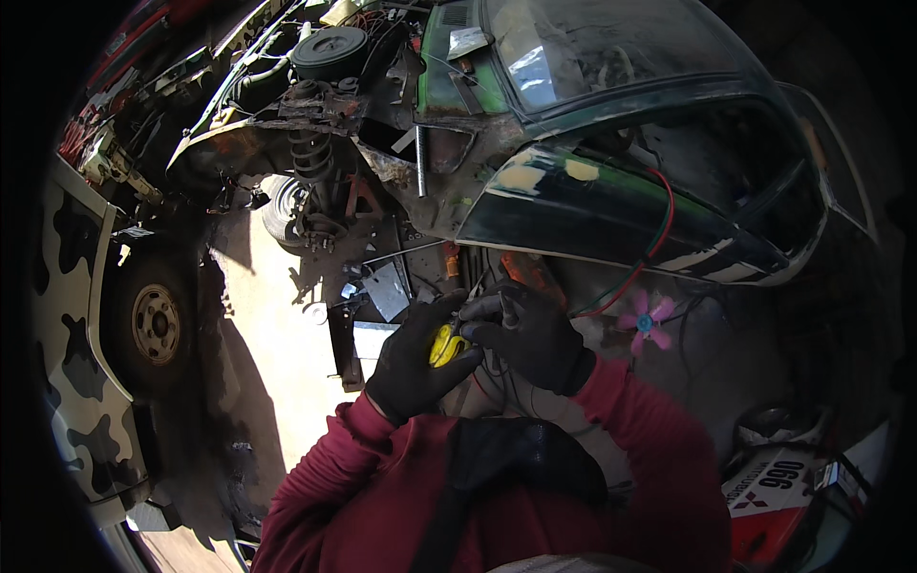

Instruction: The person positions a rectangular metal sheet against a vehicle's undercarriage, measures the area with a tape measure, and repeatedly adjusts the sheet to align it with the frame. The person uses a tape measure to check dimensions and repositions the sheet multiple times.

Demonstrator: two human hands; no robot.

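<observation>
My left hand (415, 355), in a black glove, is closed around a small, rounded yellow tape measure (445, 346); the fingers cover part of it. Right beside it is my right hand (525, 336), also black-gloved, its fingers bent in toward the yellow body. A slim grey pen-like thing (510, 311) sticks up from the right hand's grip, most of it hidden. Both hands are held in front of my chest, above dark cables and tools on the floor.
Ahead stands a green car body with a worn door (611, 205) and a bare front spring (311, 158). Metal pieces (386, 291) and an orange tool (533, 277) lie beyond my hands. A pink fan (646, 323) is at right, a camouflage-painted vehicle's wheel (155, 323) at left.
</observation>
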